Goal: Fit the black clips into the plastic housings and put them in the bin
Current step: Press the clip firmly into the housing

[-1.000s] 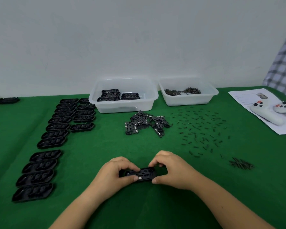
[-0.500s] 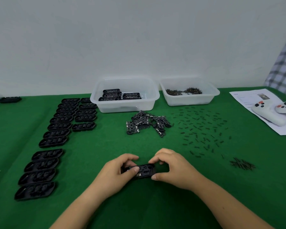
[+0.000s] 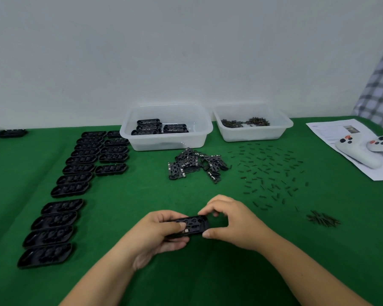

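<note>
The housing [image 3: 189, 226] is held just above the green counter [image 3: 142, 195], well in front of the bin [image 3: 166, 138]. The left hand [image 3: 157, 235] grips its left end, thumb on the clip inside; the right hand [image 3: 228, 221] pinches its right end. Seating the clip likely calls for even thumb pressure along its length while the right hand steadies the housing.

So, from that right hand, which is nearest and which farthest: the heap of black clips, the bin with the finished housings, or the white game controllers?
1. Heap of black clips, just beyond the right hand.
2. Bin, farther back, slightly left.
3. White game controllers, far right edge.
</note>
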